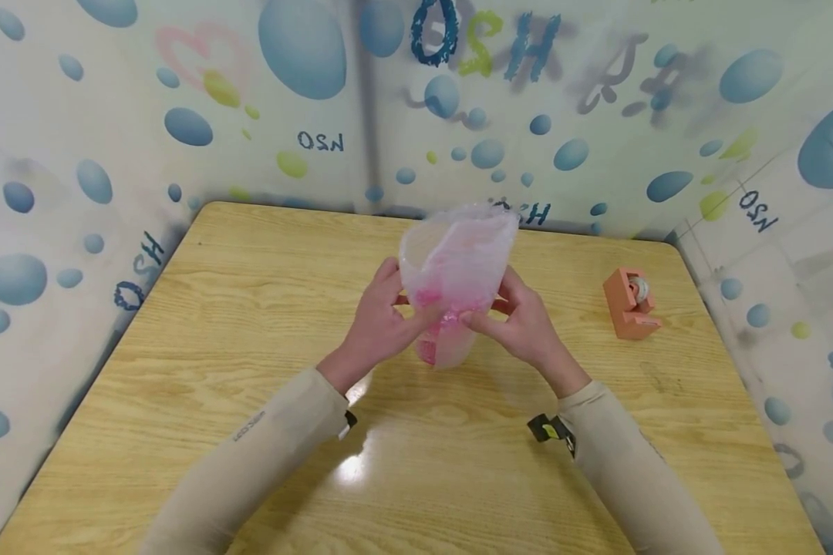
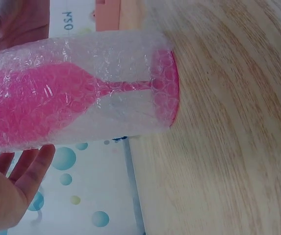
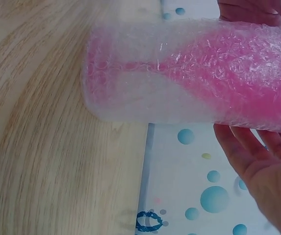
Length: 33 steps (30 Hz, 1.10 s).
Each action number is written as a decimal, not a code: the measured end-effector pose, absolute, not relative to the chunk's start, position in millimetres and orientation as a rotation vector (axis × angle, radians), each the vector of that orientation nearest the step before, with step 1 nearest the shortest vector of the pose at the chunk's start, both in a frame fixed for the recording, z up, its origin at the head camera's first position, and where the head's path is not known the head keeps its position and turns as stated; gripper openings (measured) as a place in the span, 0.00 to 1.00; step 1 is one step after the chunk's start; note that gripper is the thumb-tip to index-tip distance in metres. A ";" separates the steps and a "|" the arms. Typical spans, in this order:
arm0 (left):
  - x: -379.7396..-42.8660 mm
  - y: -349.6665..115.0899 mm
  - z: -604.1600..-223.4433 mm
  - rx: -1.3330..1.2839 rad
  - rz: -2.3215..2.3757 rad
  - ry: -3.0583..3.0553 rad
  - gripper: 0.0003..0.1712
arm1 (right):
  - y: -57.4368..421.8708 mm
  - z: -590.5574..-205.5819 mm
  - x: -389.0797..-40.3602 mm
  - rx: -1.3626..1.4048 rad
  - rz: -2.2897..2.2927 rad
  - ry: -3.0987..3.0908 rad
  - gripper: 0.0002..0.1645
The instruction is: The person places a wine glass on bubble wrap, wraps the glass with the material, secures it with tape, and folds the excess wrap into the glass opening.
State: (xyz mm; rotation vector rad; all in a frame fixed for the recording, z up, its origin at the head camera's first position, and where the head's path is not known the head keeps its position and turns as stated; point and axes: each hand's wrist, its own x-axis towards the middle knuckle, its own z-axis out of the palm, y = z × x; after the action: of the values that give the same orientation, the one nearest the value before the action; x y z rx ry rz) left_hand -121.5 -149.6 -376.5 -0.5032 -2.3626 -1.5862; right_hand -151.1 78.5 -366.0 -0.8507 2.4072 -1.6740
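A pink wine glass (image 2: 57,95) stands upright inside a loose sleeve of clear bubble wrap (image 1: 475,247). Its bowl, thin stem and round foot show through the wrap in both wrist views. My left hand (image 1: 383,320) holds the wrapped bowl from the left, thumb across the front. From the other side my right hand (image 1: 522,317) grips it the same way, the two thumbs close together. Above the glass the wrap rises into a wide, uneven open top. Whether the foot touches the tabletop I cannot tell.
An orange tape dispenser (image 1: 628,308) with a roll of tape sits toward the right side of the wooden table (image 1: 264,293). Patterned sheeting with blue spots (image 1: 305,46) hangs behind the table and along both sides.
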 end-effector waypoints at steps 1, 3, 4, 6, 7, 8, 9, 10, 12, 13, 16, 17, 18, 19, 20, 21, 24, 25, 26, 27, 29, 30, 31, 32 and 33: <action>-121.6 -148.9 -376.5 -0.496 -1.588 -2.362 0.29 | 79.4 -366.3 -151.2 -0.856 -1.671 2.404 0.43; -121.6 -147.5 -376.2 -0.488 -1.598 -2.358 0.28 | 81.3 -365.9 -151.1 -0.871 -1.661 2.401 0.43; -121.5 -146.9 -375.9 -0.485 -1.603 -2.354 0.28 | 82.4 -365.3 -151.1 -0.879 -1.656 2.399 0.43; -121.3 -145.9 -375.1 -0.484 -1.614 -2.345 0.28 | 84.4 -363.8 -151.1 -0.892 -1.656 2.384 0.43; -121.4 -145.4 -374.8 -0.483 -1.618 -2.342 0.28 | 85.3 -363.3 -151.5 -0.900 -1.661 2.377 0.44; -121.4 -144.8 -374.2 -0.481 -1.626 -2.337 0.28 | 86.0 -362.9 -151.8 -0.904 -1.667 2.372 0.43; -121.2 -144.2 -373.6 -0.478 -1.631 -2.335 0.28 | 86.4 -362.6 -152.1 -0.907 -1.680 2.364 0.43; -121.0 -143.8 -373.1 -0.472 -1.637 -2.336 0.28 | 86.4 -362.3 -152.2 -0.909 -1.694 2.361 0.43; -120.3 -142.6 -371.8 -0.456 -1.657 -2.331 0.28 | 85.7 -362.6 -152.5 -0.913 -1.723 2.359 0.42; -119.9 -141.8 -371.3 -0.446 -1.667 -2.326 0.28 | 85.0 -362.6 -152.4 -0.912 -1.737 2.361 0.40; -118.0 -139.1 -370.6 -0.395 -1.676 -2.300 0.27 | 82.4 -362.2 -151.1 -0.905 -1.764 2.372 0.37; -117.2 -138.1 -370.4 -0.378 -1.666 -2.283 0.27 | 81.6 -361.9 -150.6 -0.900 -1.767 2.377 0.36; -116.6 -137.1 -370.9 -0.357 -1.653 -2.265 0.26 | 80.8 -361.3 -150.1 -0.894 -1.768 2.383 0.36; -115.8 -136.0 -370.8 -0.336 -1.635 -2.242 0.26 | 79.8 -360.5 -149.3 -0.888 -1.765 2.391 0.35; -114.8 -135.2 -370.8 -0.318 -1.622 -2.219 0.26 | 78.8 -359.2 -148.2 -0.883 -1.761 2.398 0.35; -114.0 -134.4 -370.9 -0.304 -1.608 -2.192 0.25 | 77.7 -357.2 -146.9 -0.877 -1.757 2.403 0.35; -111.4 -131.8 -370.7 -0.287 -1.585 -2.116 0.23 | 73.5 -346.5 -140.4 -0.876 -1.744 2.417 0.34; -110.8 -131.0 -370.6 -0.289 -1.584 -2.095 0.21 | 72.2 -343.1 -138.5 -0.876 -1.738 2.424 0.34; -110.2 -130.0 -370.4 -0.292 -1.580 -2.081 0.20 | 71.1 -340.4 -136.8 -0.877 -1.734 2.427 0.34; -109.8 -129.0 -370.2 -0.294 -1.577 -2.068 0.18 | 70.1 -338.4 -135.6 -0.873 -1.736 2.431 0.33; -108.7 -126.9 -368.6 -0.301 -1.571 -2.046 0.16 | 69.4 -340.0 -136.1 -0.853 -1.738 2.440 0.33; -108.4 -125.9 -367.8 -0.305 -1.566 -2.040 0.14 | 69.7 -342.8 -137.6 -0.836 -1.740 2.443 0.33; -108.1 -125.0 -367.0 -0.311 -1.561 -2.033 0.13 | 70.1 -346.6 -139.5 -0.817 -1.741 2.446 0.33; -107.5 -124.2 -365.5 -0.317 -1.557 -2.031 0.13 | 70.6 -350.1 -141.2 -0.803 -1.748 2.443 0.33; -107.0 -123.8 -364.2 -0.326 -1.557 -2.030 0.12 | 71.3 -353.3 -142.7 -0.791 -1.752 2.444 0.33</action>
State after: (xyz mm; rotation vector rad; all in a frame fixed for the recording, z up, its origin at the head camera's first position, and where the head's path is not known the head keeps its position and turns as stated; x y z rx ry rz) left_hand -107.0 -123.8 -364.2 -0.3258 -2.0305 -1.5571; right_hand -142.7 71.3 -353.3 -0.7913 2.4437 -1.7520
